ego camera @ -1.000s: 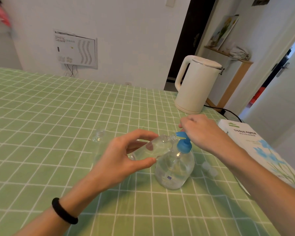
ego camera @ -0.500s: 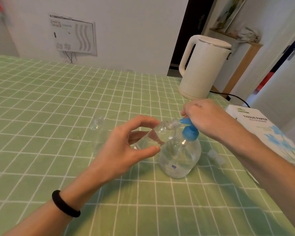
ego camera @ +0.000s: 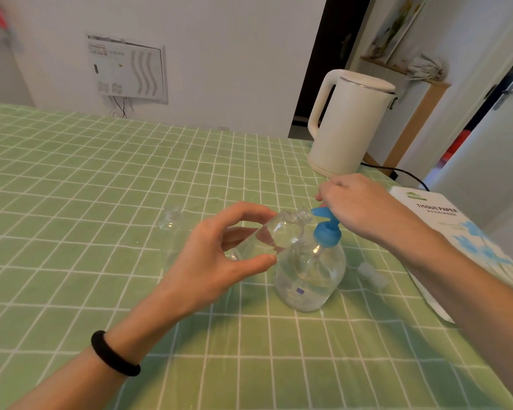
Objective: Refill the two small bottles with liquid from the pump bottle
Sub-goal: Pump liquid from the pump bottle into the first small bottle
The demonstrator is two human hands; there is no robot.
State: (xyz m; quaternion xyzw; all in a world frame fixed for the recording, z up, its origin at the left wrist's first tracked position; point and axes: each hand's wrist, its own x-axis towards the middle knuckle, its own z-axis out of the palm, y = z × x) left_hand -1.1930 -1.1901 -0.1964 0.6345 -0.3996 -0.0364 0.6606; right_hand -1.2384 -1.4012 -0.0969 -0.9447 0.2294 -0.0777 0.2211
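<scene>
Head view: left hand [ego camera: 214,261] grips 1 tilted small bottle [ego camera: 267,235], mouth beside the spout of the pump bottle [ego camera: 311,279], whose top the right hand [ego camera: 362,205] clasps.

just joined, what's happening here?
A person is refilling by hand. The left hand holds a small bottle tilted, its open neck at the spout of the pump bottle; the right hand sits on the blue pump head. The second small bottle stands on the table to the left, untouched.
</scene>
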